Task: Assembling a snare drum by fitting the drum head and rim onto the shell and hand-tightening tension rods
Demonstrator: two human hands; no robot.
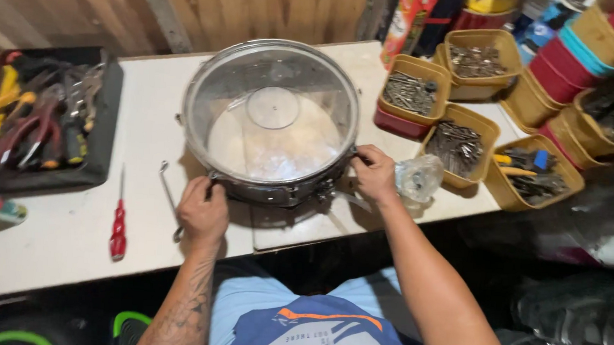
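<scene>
Hands grip opposite sides of a snare drum (271,121) that sits flat in the middle of the pale worktop (59,229), its clear head facing up. The left hand (203,212) rests on the near left rim, fingers curled down over the hoop and pressed together. The right hand (375,172) holds the right edge, fingers pinching something small at the hoop; what it is cannot be told. A wrench (170,199) lies just left of the left hand, and a red-handled screwdriver (119,220) further left. A black tray of pliers (40,120) sits at the far left. Yellow bins of metal hardware (459,145) cluster to the right, with a crumpled clear bag (419,178) just beside the right wrist.
</scene>
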